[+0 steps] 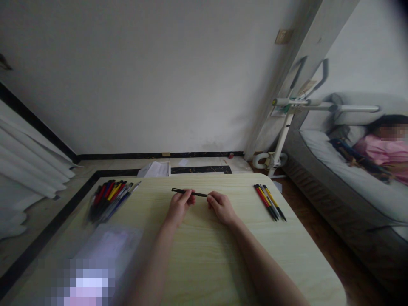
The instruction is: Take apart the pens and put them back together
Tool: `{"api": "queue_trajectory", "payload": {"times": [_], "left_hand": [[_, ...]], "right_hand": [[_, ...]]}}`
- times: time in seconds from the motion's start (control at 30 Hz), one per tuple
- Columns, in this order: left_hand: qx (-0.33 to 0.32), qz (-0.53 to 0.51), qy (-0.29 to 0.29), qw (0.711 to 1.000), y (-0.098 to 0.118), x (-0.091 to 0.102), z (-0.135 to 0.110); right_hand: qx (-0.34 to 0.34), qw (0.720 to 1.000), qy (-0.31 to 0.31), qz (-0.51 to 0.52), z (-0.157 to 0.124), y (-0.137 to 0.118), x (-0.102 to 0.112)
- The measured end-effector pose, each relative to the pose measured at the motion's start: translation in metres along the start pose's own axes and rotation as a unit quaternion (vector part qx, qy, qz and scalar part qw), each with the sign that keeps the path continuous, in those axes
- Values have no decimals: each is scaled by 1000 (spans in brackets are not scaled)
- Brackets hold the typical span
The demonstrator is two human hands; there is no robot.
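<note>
A slim black pen (200, 194) is held level between my two hands above the middle of the table. My left hand (180, 205) grips it near the end that carries the clip, thumb laid along the barrel. At the other end, the fingers of my right hand (221, 206) pinch the tip, which they cover. To the left lies a heap of pens (111, 197) in red, black, yellow, blue and clear. On the right, several red, grey and yellow pens (269, 202) with black ends lie side by side.
The pale wooden table (204, 263) has a rounded right corner. A blurred, partly pixelated sheet (108, 246) covers its front left. Beyond stand white exercise equipment (282, 131) and a bed (318, 153) with a person in pink (379, 148). A white curtain (28, 161) hangs at left.
</note>
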State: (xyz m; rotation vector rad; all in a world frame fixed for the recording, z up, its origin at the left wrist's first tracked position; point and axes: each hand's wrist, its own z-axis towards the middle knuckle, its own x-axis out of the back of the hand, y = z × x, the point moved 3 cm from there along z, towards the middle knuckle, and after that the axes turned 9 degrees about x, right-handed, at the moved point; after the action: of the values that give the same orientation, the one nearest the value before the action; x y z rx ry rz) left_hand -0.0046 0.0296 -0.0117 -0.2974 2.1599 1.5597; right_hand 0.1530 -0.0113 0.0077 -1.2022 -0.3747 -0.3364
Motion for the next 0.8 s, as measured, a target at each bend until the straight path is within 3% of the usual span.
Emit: {"api": "queue_trajectory", "payload": {"times": [0.53, 0.8], "left_hand": [[16, 8, -8, 1000, 5, -5, -3], [38, -15, 22, 999, 6, -7, -2]], "right_hand": [[-17, 1000, 8, 1, 0, 3, -1], [-16, 999, 9, -47, 1, -5, 1]]}}
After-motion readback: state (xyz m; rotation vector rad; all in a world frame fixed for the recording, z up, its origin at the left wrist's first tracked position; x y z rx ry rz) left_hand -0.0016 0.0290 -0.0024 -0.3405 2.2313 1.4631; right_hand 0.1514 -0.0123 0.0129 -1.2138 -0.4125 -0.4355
